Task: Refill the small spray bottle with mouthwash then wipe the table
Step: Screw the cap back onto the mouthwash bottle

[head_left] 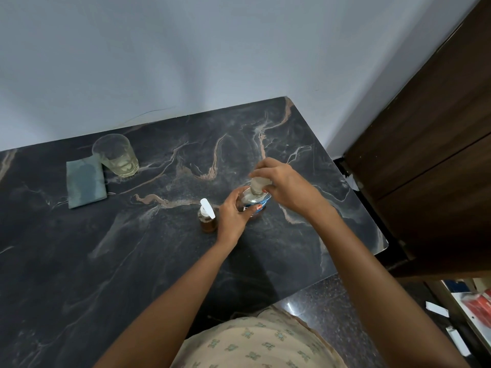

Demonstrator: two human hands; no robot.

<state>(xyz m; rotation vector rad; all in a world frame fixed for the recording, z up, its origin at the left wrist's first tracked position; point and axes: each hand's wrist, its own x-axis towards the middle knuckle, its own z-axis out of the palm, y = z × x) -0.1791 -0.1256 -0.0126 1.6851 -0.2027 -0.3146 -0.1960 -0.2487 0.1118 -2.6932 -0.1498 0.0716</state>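
A clear mouthwash bottle (255,201) with a blue label stands upright on the dark marble table (159,235). My left hand (232,213) grips its body from the left side. My right hand (281,181) grips the pale cap (257,185) on top of the bottle. Just left of my left hand stands the small amber spray bottle (207,217) with a white spray head, upright and untouched. A folded grey-green cloth (85,183) lies flat at the far left of the table.
A clear glass (115,155) holding a little pale liquid stands beside the cloth, near the wall. A dark wooden door (430,155) rises at the right past the table's edge. Shelves with red and white items show at the bottom right.
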